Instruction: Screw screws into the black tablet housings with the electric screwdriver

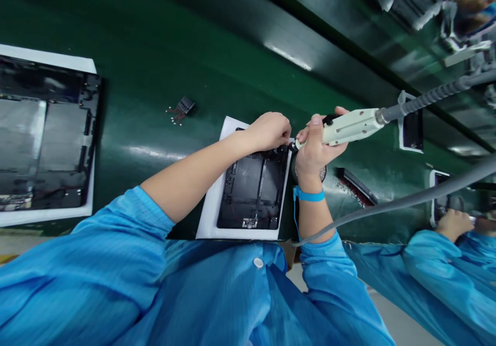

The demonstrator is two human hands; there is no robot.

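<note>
An opened black tablet (253, 188) lies on a white foam sheet (209, 211) on the green belt in front of me. My left hand (269, 130) is closed in a pinch at the tablet's far edge; what it grips is hidden. My right hand (315, 147) is wrapped round a pale electric screwdriver (351, 125), its tip pointing left at the same far corner, right beside my left fingers. A blue wrist strap (309, 195) circles my right wrist.
A larger opened tablet on white foam (42, 134) sits at the left. A small connector with red wires (182, 108) lies on the belt. The screwdriver's grey cable (426, 98) runs right. Another person's hand and blue sleeve (453, 224) work at the right.
</note>
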